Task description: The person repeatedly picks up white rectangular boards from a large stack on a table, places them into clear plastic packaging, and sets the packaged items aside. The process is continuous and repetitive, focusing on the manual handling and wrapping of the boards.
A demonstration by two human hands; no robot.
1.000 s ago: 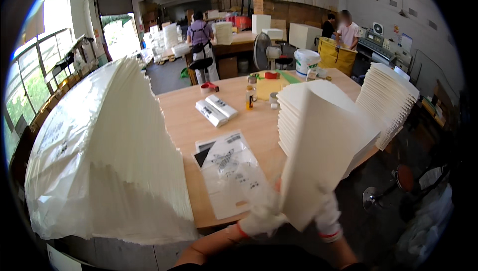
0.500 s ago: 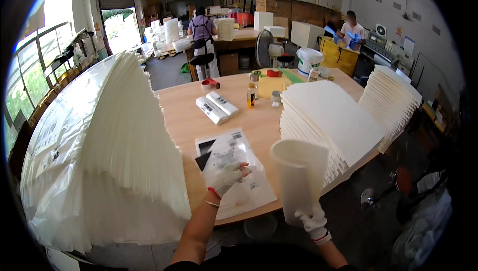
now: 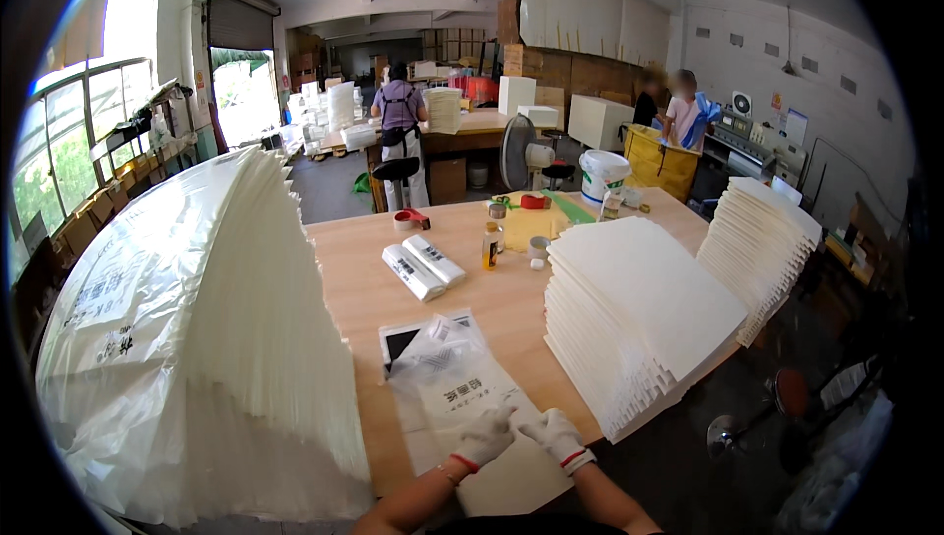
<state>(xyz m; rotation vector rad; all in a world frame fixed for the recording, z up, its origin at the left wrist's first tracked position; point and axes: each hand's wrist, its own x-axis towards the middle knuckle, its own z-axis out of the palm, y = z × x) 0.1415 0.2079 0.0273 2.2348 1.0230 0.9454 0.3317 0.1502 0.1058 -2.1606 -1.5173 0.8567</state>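
In the head view, a cream sheet (image 3: 521, 486) is noted at the near edge of the surface (image 3: 344, 250), its far part apparently covered by a printed clear bag (image 3: 447, 363) and its near end exposed. Bagging is therefore judged partial. The left hand (image 3: 487, 437) and right hand (image 3: 554, 435) are placed over them, fingers extended; whether anything is pinched cannot be determined. The nearer stack (image 3: 639, 279) and farther stack (image 3: 767, 240) at right are judged unbagged. In the film-covered pile (image 3: 265, 368) at left, individual bagging is unconfirmed.
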